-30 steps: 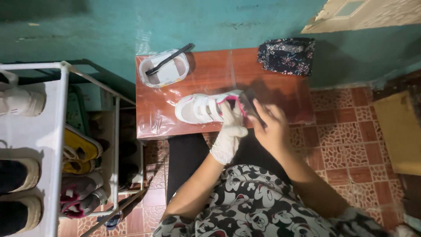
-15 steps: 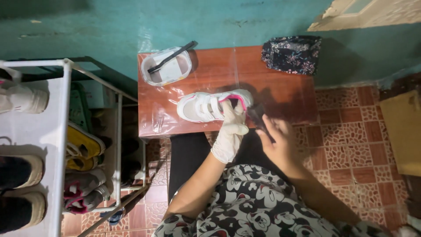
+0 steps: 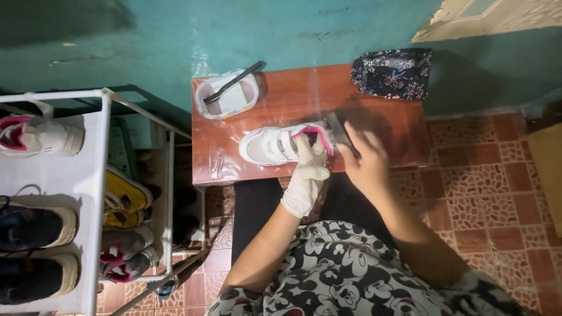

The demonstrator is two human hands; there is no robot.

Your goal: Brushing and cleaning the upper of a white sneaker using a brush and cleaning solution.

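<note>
I saw first the white rack at the left, with several shoes on its shelves. Beside it stood the brown counter, covered with clear plastic. On the counter, near the wall, was a white tub with a dark brush lying across it, and a flowered pouch at the far right corner. The shoe, white with pink trim, lay at the near edge. My left hand, in a white glove, was closed on its heel. My right hand, bare, gripped a thin dark tool against the heel. I judged the cleaning was in the middle: the shoe looked mostly white, the heel not finished.
</note>
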